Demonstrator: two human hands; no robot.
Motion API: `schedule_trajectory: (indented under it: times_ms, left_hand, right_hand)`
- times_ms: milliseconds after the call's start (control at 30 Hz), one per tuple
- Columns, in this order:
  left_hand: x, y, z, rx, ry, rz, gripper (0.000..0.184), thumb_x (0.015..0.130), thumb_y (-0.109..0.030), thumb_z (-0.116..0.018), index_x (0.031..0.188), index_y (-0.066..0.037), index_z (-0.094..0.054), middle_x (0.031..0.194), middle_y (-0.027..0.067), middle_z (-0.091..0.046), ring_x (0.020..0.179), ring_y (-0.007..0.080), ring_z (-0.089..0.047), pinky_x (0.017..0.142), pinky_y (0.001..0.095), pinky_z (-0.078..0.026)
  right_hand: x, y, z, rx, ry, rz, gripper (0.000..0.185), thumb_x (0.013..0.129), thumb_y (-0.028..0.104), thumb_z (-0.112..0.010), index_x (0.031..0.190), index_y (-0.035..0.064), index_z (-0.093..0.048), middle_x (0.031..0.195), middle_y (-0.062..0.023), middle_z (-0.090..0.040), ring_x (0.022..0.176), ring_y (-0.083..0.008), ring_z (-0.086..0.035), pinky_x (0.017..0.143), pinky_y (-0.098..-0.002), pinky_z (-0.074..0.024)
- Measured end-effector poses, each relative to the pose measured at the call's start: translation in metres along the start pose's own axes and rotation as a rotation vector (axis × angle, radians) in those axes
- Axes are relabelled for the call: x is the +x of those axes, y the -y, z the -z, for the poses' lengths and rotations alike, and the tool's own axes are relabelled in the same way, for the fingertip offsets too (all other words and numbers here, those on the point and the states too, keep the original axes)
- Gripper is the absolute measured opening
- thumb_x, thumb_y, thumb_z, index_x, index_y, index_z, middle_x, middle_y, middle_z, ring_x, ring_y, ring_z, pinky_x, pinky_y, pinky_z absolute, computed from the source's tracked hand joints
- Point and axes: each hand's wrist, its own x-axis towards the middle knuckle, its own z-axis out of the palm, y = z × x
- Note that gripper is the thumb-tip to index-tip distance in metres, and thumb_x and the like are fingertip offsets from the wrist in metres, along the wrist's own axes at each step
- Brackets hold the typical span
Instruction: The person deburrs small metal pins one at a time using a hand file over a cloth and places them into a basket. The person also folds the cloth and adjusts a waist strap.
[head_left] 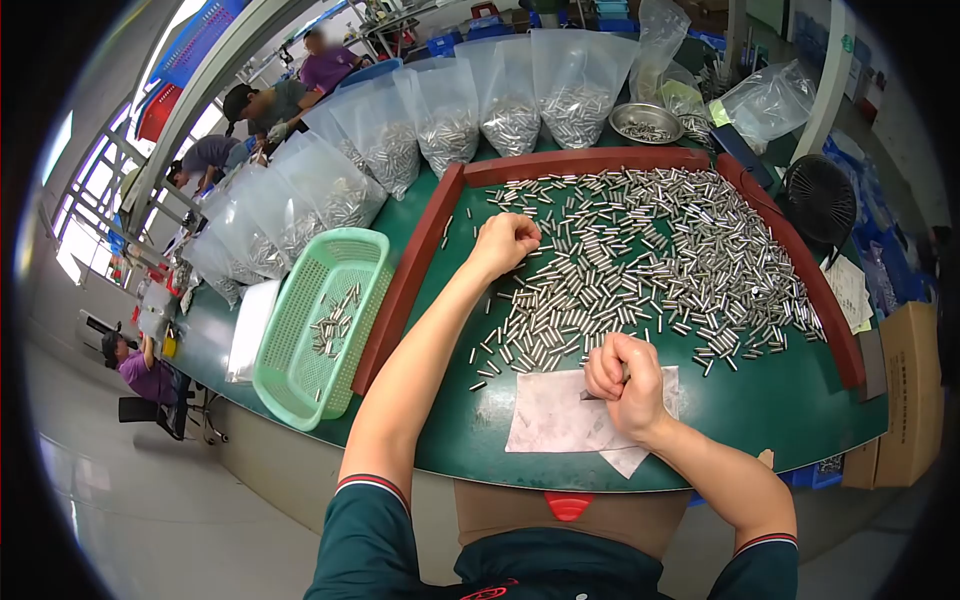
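Many short, shiny metal pins point(690, 240) lie spread over the green tabletop. At the left edge of this spread is my left hand point(507, 243), its fingers pinched together; whatever they hold is hidden. My right hand point(630, 385) is curled into a fist above a pale, smudged cloth point(545, 415) at the front of the table. A small grey end, looking like one of the pins, pokes out on the left side of that fist. Its palm is out of sight.
Red-brown rails point(410, 280) border the pins. Left of them stands a green basket point(375, 290) with some pins inside. Clear bags point(510, 115) full of pins, a metal bowl point(647, 125) and a black fan point(820, 200) line the back and right. Several people work far left.
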Motion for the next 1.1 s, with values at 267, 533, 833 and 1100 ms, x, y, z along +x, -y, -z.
schedule_trajectory:
  times_ms: [267,533,833,1100]
  left_hand:
    - [-0.001,-0.006,-0.002,0.017,0.055,-0.089,0.010,0.068,-0.005,-0.066,0.076,-0.001,-0.063,0.066,0.0066,-0.062,0.063,0.0137,-0.059,0.061,0.0275,-0.047]
    - [-0.003,-0.003,0.001,0.196,-0.013,-0.229,0.009,0.077,-0.013,-0.054,0.075,-0.005,-0.055,0.076,0.0103,-0.055,0.080,0.0282,-0.053,0.074,0.0367,-0.033]
    - [-0.082,-0.045,0.056,0.036,-0.089,-0.298,0.005,0.081,-0.006,-0.050,0.080,-0.002,-0.047,0.072,0.0095,-0.047,0.067,0.0227,-0.048,0.064,0.0317,-0.039]
    - [-0.339,-0.075,0.087,0.022,-0.304,0.519,0.005,0.080,-0.001,-0.050,0.077,0.001,-0.048,0.074,0.0123,-0.051,0.066,0.0260,-0.049,0.061,0.0309,-0.040]
  right_hand:
    - [0.000,0.001,0.001,-0.008,0.011,-0.003,0.037,0.089,0.020,-0.035,0.054,0.0078,-0.031,0.045,-0.0008,-0.031,0.041,-0.0081,-0.023,0.041,-0.0234,-0.0212]
    - [0.000,0.001,-0.001,-0.011,0.002,-0.003,0.035,0.088,0.019,-0.034,0.054,0.0080,-0.030,0.045,-0.0006,-0.031,0.041,-0.0078,-0.024,0.041,-0.0231,-0.0217]
    - [0.000,0.000,0.000,-0.008,0.008,-0.001,0.035,0.088,0.018,-0.034,0.055,0.0079,-0.030,0.045,-0.0008,-0.031,0.041,-0.0077,-0.024,0.041,-0.0227,-0.0211]
    - [0.001,-0.002,0.001,0.002,-0.013,0.006,0.034,0.086,0.018,-0.034,0.054,0.0080,-0.031,0.044,-0.0001,-0.029,0.041,-0.0077,-0.023,0.040,-0.0230,-0.0197]
